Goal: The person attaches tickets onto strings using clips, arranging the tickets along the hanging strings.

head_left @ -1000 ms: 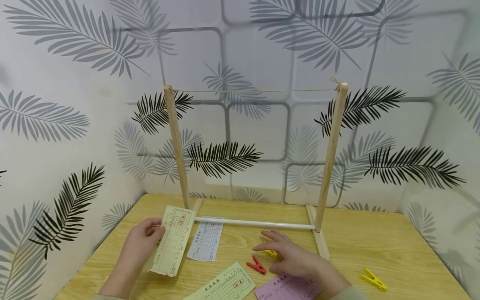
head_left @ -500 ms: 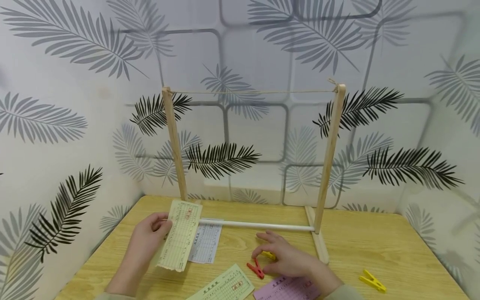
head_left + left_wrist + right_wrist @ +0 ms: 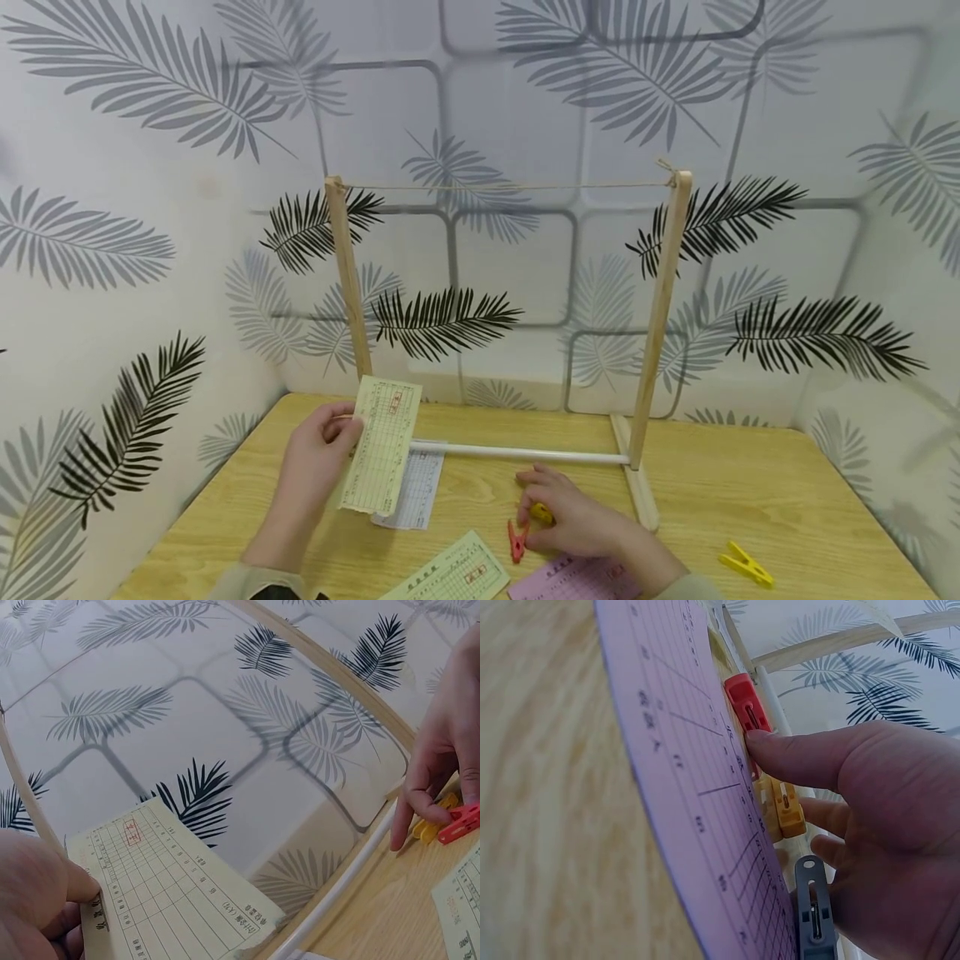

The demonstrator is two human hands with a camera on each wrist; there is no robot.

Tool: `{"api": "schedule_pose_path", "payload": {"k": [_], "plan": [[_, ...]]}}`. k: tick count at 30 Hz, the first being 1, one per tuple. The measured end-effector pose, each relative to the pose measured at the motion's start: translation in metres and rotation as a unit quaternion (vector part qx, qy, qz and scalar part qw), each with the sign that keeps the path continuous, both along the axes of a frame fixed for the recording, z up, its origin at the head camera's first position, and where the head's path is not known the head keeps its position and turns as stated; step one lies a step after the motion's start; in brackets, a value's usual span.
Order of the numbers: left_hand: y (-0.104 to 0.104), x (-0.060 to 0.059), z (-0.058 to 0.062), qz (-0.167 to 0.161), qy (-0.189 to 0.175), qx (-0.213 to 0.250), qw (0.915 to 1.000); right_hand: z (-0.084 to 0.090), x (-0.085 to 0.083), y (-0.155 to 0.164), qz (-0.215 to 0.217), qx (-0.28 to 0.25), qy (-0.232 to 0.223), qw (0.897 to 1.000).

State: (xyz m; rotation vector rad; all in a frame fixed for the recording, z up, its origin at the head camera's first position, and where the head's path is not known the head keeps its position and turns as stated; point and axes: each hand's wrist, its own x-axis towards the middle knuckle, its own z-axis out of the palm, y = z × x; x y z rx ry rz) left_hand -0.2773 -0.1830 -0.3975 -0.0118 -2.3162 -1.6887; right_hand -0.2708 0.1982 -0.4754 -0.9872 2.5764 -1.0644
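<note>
My left hand (image 3: 317, 450) pinches the left edge of a pale yellow printed paper slip (image 3: 384, 446), raised at a tilt over the table. Behind it lies a white printed slip (image 3: 420, 492), partly covered in the head view. My right hand (image 3: 573, 512) is low over the table, thumb and forefinger at a red clothespin (image 3: 517, 543), which they pinch; the thumb shows on it in the right wrist view. A yellow clothespin (image 3: 788, 808) lies under the fingers. A grey clothespin (image 3: 814, 907) appears beside the right hand, with a purple slip (image 3: 573, 579) below the hand.
A wooden frame has two posts (image 3: 660, 325), a string (image 3: 510, 187) across the top and a white rod (image 3: 517, 452) low down. Another pale green slip (image 3: 453, 571) lies at the front. One yellow clothespin (image 3: 746, 565) sits at the right. A patterned wall stands behind.
My left hand has carried the pale yellow slip up and to the right, over more of the white slip. My right fingers have closed on the red clothespin, which has turned more upright in view.
</note>
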Motion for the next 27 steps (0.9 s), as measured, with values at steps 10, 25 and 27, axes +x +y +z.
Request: {"api": "schedule_pose_path", "payload": {"k": [10,25,27], "plan": [[0.022,-0.008,0.004,0.007,0.042,0.019,0.9989,-0.002,0.001,0.000,-0.011,0.002,0.005,1.000],[0.040,-0.014,0.017,0.002,0.068,0.038,0.9970,-0.003,0.000,-0.002,-0.017,-0.005,0.014,1.000],[0.041,-0.015,0.017,0.006,0.065,0.042,0.9970,-0.003,0.000,-0.002,-0.019,-0.010,0.012,1.000]]}}
